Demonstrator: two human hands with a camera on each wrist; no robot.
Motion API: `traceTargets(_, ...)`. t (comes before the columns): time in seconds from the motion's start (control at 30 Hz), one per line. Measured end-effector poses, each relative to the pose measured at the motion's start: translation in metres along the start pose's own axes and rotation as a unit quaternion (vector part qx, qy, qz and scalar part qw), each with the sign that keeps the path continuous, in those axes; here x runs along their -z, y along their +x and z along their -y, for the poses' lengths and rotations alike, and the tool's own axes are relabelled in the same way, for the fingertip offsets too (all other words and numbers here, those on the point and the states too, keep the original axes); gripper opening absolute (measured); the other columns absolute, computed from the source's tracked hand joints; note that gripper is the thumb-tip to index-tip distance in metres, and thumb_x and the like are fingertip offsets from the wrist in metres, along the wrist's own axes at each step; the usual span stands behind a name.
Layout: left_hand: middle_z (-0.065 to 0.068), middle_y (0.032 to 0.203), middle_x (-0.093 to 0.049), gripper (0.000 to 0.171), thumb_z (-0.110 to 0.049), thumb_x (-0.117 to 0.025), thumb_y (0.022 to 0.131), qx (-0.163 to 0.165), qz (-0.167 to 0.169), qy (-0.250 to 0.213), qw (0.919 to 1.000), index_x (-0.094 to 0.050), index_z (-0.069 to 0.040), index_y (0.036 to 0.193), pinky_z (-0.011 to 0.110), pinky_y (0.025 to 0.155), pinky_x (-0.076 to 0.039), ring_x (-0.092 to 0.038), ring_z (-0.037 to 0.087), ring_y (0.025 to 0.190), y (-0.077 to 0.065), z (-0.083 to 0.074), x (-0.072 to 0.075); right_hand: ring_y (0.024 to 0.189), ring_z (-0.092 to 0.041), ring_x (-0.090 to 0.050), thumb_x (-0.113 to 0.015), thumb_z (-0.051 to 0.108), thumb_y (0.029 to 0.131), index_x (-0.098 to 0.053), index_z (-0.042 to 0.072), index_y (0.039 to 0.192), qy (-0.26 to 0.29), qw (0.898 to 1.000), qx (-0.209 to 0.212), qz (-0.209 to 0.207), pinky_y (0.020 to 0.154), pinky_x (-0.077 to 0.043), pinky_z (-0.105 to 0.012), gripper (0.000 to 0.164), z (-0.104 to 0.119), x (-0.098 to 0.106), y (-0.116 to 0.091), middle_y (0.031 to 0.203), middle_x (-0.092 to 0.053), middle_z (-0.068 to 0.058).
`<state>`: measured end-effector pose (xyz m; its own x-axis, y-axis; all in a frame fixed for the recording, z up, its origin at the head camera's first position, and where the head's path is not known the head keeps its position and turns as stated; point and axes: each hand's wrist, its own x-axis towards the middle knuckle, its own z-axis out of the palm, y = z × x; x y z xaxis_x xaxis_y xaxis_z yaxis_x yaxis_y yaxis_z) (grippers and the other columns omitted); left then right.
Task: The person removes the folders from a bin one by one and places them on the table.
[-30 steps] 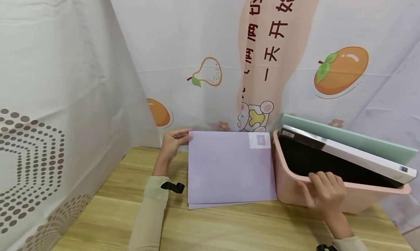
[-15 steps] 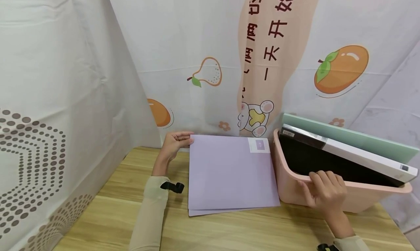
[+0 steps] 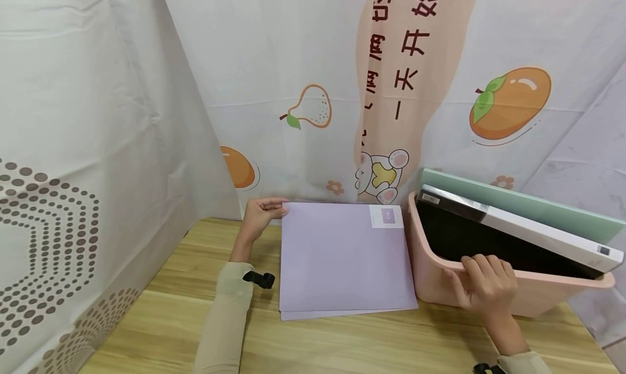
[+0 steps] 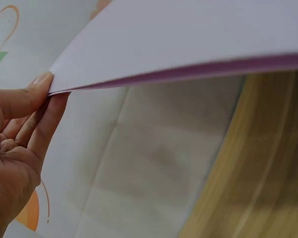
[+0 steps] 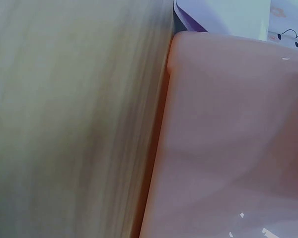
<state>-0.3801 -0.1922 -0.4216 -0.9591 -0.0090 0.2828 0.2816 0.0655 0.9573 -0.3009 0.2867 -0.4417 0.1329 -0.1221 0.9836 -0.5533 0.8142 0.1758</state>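
Observation:
My left hand point(image 3: 256, 222) pinches the upper left corner of a light purple file folder point(image 3: 344, 262) between thumb and fingers. A white label point(image 3: 386, 216) marks the folder's upper right corner. In the left wrist view, the thumb lies on top of the folder point(image 4: 188, 39), and its edge is raised above the table. My right hand point(image 3: 490, 287) grips the front rim of a pink plastic bin point(image 3: 437, 284), fingers hooked over the edge. The right wrist view has the bin wall point(image 5: 228, 129) but no hand. The folder's right edge stands close beside the bin.
Inside the bin lean a mint green folder point(image 3: 518, 205) and a white file folder with a black spine section point(image 3: 533, 231). Behind the wooden table point(image 3: 342, 344) hangs a printed cloth point(image 3: 274, 64). Another pale cloth point(image 3: 122, 118) hangs on the left.
The purple folder has shifted slightly toward me, its top and bottom edges now lower in the head view. My left hand has moved slightly with it. The right hand stays on the bin rim.

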Motion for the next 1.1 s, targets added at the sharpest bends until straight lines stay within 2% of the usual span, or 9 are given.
traceTargets(0.2, 0.006, 0.079, -0.076, 0.023, 0.007, -0.077, 0.085, -0.020, -0.037, 0.035, 0.9985, -0.075, 0.011, 0.108, 0.024, 0.071, -0.062, -0.072, 0.005, 0.071, 0.001, 0.003, -0.001, 0.050, -0.040, -0.041, -0.055, 0.049, 0.097, -0.057, -0.004, 0.065, 0.000, 1.000, 0.000, -0.009, 0.051, -0.026, -0.051, 0.062, 0.001, 0.000, 0.001, 0.057, -0.050, -0.020)
traceTargets(0.3, 0.005, 0.078, -0.076, 0.022, 0.009, -0.077, 0.085, -0.031, -0.041, 0.035, 0.9981, -0.075, 0.011, 0.106, 0.024, 0.069, -0.062, -0.072, 0.005, 0.070, 0.001, 0.005, -0.001, 0.050, -0.040, -0.040, -0.055, 0.049, 0.097, -0.056, -0.004, 0.065, -0.001, 1.000, -0.002, -0.010, 0.051, -0.026, -0.050, 0.062, 0.002, 0.001, 0.001, 0.057, -0.050, -0.019)
traceTargets(0.47, 0.003, 0.077, -0.076, 0.021, 0.007, -0.077, 0.085, -0.030, -0.039, 0.038, 0.9981, -0.076, 0.011, 0.105, 0.023, 0.069, -0.062, -0.072, 0.004, 0.070, 0.000, 0.006, -0.002, 0.050, -0.040, -0.041, -0.055, 0.049, 0.097, -0.057, -0.004, 0.065, -0.004, 1.000, -0.005, -0.008, 0.051, -0.026, -0.050, 0.062, 0.003, 0.004, -0.002, 0.057, -0.051, -0.019)
traceTargets(0.57, 0.006, 0.082, -0.077, 0.023, 0.005, -0.078, 0.085, -0.028, -0.017, 0.041, 0.9986, -0.075, 0.011, 0.108, 0.028, 0.072, -0.063, -0.073, 0.004, 0.072, 0.004, 0.001, -0.001, 0.050, -0.040, -0.041, -0.055, 0.049, 0.097, -0.056, -0.004, 0.065, -0.006, 1.000, -0.004, -0.011, 0.051, -0.026, -0.050, 0.062, 0.003, 0.005, -0.001, 0.057, -0.050, -0.019)
traceTargets(0.7, 0.006, 0.090, -0.079, 0.028, 0.002, -0.077, 0.087, -0.028, 0.041, 0.044, 0.9978, -0.072, 0.011, 0.114, 0.036, 0.079, -0.064, -0.075, 0.007, 0.078, 0.010, -0.006, 0.006, 0.050, -0.040, -0.041, -0.055, 0.049, 0.097, -0.056, -0.004, 0.065, -0.004, 1.000, -0.002, -0.006, 0.050, -0.026, -0.050, 0.063, 0.003, 0.005, 0.002, 0.057, -0.050, -0.020)
traceTargets(0.83, 0.000, 0.089, -0.080, 0.031, -0.003, -0.079, 0.087, -0.018, 0.081, 0.052, 0.9951, -0.073, 0.008, 0.115, 0.034, 0.079, -0.064, -0.076, 0.011, 0.080, 0.012, -0.013, 0.016, 0.050, -0.040, -0.041, -0.055, 0.049, 0.098, -0.057, -0.004, 0.065, 0.001, 1.000, 0.000, -0.001, 0.050, -0.026, -0.050, 0.063, 0.002, 0.003, 0.003, 0.057, -0.051, -0.020)
traceTargets(0.93, -0.002, 0.085, -0.080, 0.031, -0.006, -0.080, 0.087, -0.002, 0.099, 0.050, 0.9938, -0.074, 0.005, 0.115, 0.034, 0.079, -0.063, -0.076, 0.012, 0.080, 0.014, -0.020, 0.021, 0.050, -0.040, -0.041, -0.055, 0.050, 0.098, -0.057, -0.005, 0.065, 0.001, 1.000, 0.003, -0.002, 0.049, -0.026, -0.050, 0.064, 0.001, 0.002, 0.004, 0.057, -0.051, -0.020)
traceTargets(1.1, -0.004, 0.082, -0.079, 0.024, 0.001, -0.077, 0.087, 0.034, 0.126, 0.031, 0.9910, -0.078, -0.003, 0.111, 0.038, 0.082, -0.063, -0.075, 0.013, 0.080, 0.019, -0.028, 0.025, 0.049, -0.041, -0.041, -0.055, 0.050, 0.098, -0.056, -0.004, 0.064, 0.000, 1.000, 0.007, -0.006, 0.048, -0.026, -0.050, 0.064, 0.000, 0.000, 0.002, 0.057, -0.051, -0.020)
